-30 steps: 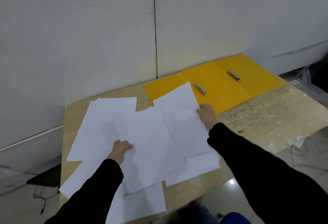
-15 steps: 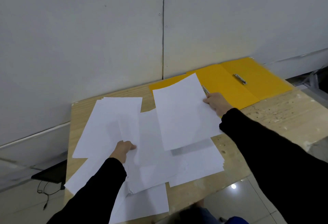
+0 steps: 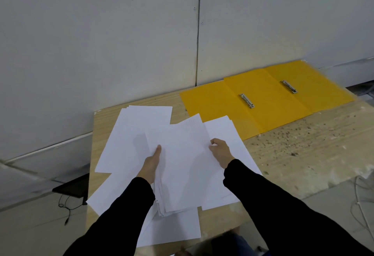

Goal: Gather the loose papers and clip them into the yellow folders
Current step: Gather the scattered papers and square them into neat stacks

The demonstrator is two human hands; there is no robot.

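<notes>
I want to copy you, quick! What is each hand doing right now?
Left hand: holds the paper stack, thumb on top.
Right hand: fingers curled on the same stack's right edge, pinching it.

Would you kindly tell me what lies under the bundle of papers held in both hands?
More loose white sheets spread out beneath the bundle, on the wooden table. Whether bare table or further paper lies under its middle is hidden.

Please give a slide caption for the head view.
Left hand and right hand hold a stack of white papers; open yellow folders lie beyond.
</notes>
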